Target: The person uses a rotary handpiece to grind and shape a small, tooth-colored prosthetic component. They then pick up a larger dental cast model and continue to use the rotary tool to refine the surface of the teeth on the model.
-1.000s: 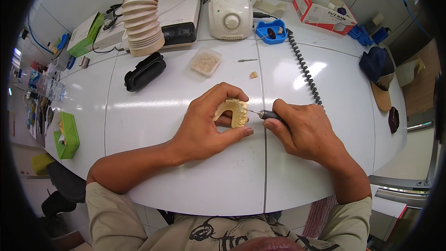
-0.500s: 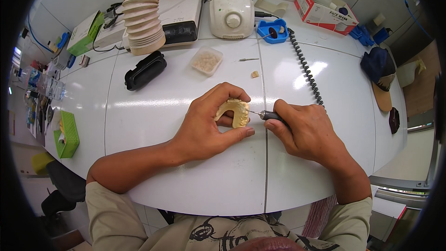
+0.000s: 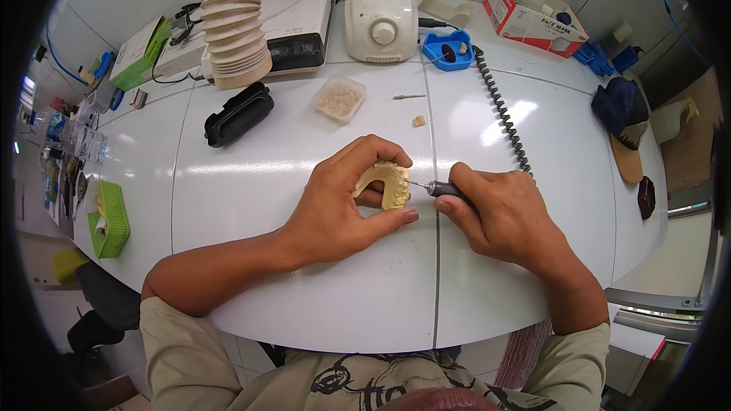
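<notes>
My left hand is closed round a yellowish plaster dental model, shaped like a horseshoe with a row of teeth. Its fingers curl over the far side and the thumb presses near the front edge. In my right hand is a dark rotary handpiece, gripped like a pen. The thin bur at its tip reaches the right side of the model; whether it touches the surface is too small to tell. Both hands are above the white table.
Beyond the hands lie a clear tub of small pale pieces, a loose bur, a small tooth-coloured piece and a black case. A white control unit, coiled cord, blue tray and ribbed hose stand behind.
</notes>
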